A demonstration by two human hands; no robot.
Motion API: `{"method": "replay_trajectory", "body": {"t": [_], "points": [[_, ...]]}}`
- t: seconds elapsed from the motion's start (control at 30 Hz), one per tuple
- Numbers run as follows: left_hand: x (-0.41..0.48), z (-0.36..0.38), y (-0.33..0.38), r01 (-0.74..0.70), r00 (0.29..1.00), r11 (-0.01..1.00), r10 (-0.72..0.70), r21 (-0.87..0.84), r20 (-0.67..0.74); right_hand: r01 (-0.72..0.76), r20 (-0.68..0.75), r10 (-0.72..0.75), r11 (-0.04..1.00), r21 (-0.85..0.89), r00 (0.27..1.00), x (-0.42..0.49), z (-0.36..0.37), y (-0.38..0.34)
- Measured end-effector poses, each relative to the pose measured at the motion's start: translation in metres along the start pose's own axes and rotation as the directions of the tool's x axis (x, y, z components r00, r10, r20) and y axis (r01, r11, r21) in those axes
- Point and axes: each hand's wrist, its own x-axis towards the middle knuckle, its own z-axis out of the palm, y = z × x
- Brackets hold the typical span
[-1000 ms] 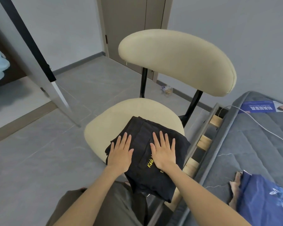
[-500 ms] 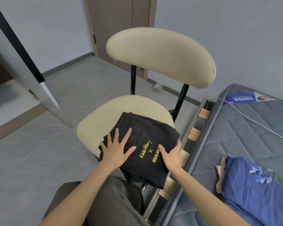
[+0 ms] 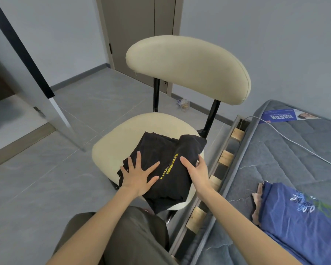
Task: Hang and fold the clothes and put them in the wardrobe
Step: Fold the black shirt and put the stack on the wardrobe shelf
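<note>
Has a folded black garment (image 3: 161,148) with yellow lettering lying on the seat of a cream chair (image 3: 118,142), toward the seat's near right edge, one corner hanging over the front. Presses down on the garment's left part with the left hand (image 3: 138,178), palm flat, fingers straight and spread, nothing grasped. Grips the garment's right side with the right hand (image 3: 197,175), thumb on top beside the lettering, fingers curled round the edge of the fold; lifts that side slightly into a raised hump. Sits or crouches close, one knee in olive trousers (image 3: 134,236) just below the seat. To the right, just beside the chair: a bed frame with wooden slats (image 3: 225,157), a grey quilted mattress (image 3: 285,169), on it a blue cloth (image 3: 298,226), a white cable (image 3: 294,143) and a blue leaflet (image 3: 281,115). Beyond: grey tiled floor (image 3: 36,188), a closed grey door (image 3: 134,35).
</note>
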Motion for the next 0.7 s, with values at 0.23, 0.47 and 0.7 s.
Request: {"method": "replay_trajectory", "body": {"t": [0.23,0.47,0.7], "points": [[-0.008,-0.028,-0.040,0.070,0.995,0.515,-0.100,-0.854,0.021,0.004,0.175,0.015,0.994,-0.107,0.984,0.017,0.059,-0.028],[-0.017,-0.043,-0.024,0.132,0.991,0.769,-0.092,-0.626,0.096,0.226,0.115,-0.200,0.931,-0.286,0.973,0.025,0.066,-0.015],[-0.021,-0.054,-0.002,0.039,0.992,0.489,0.084,-0.871,0.092,0.238,0.015,-0.259,0.863,-0.446,0.966,0.052,0.036,-0.021]]}}
